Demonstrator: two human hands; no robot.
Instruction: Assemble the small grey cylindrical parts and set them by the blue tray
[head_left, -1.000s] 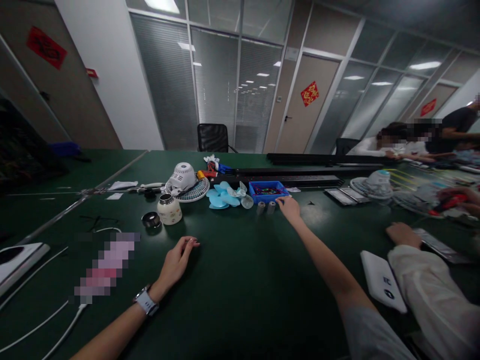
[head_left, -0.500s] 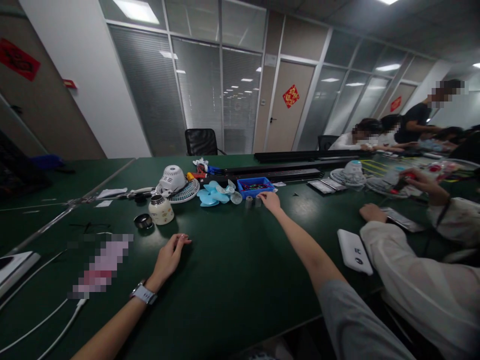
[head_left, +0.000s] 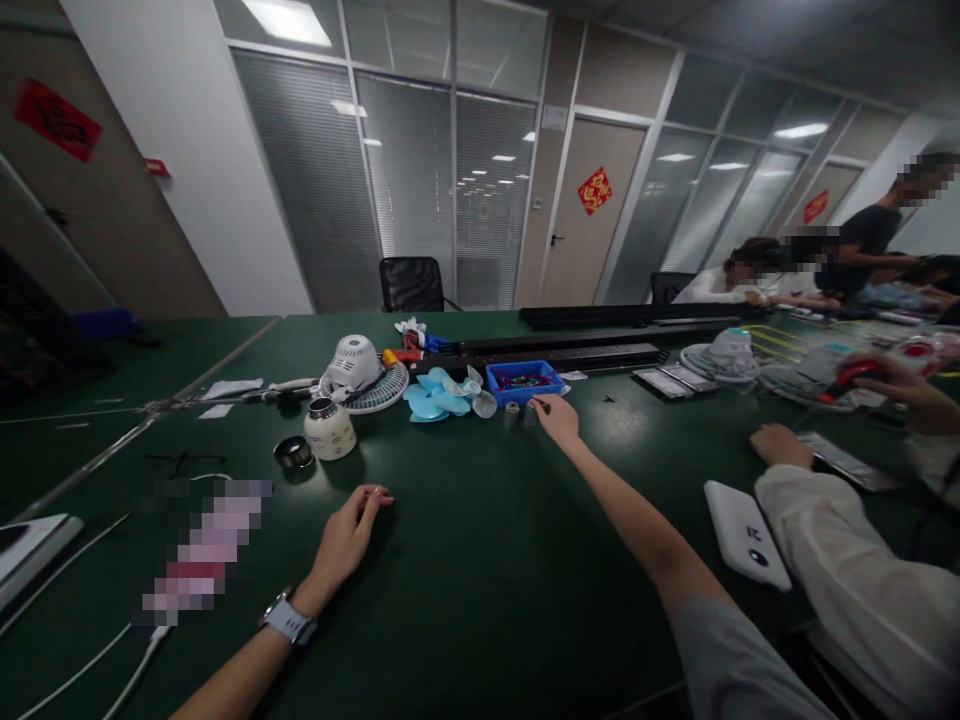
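Observation:
My right hand (head_left: 556, 416) is stretched far out over the green table (head_left: 480, 580). Its fingertips pinch the right one of two small grey cylinders (head_left: 512, 413), just in front of a blue tray (head_left: 525, 381) of small coloured parts. My left hand (head_left: 349, 535) rests on the table near me with its fingers loosely spread and nothing in it; a watch is on that wrist. Light blue fan blades (head_left: 442, 398) lie left of the tray.
A white fan motor on its grille (head_left: 360, 368), a cream jar (head_left: 328, 430) and its dark lid (head_left: 292, 454) stand at the left. White cables trail at the near left. A co-worker's sleeve (head_left: 847, 590) and a white power bank (head_left: 744, 534) are at the right. Other people sit further back.
My right hand has edged left onto the right grey cylinder. The view swung slightly; my left hand stays resting in place.

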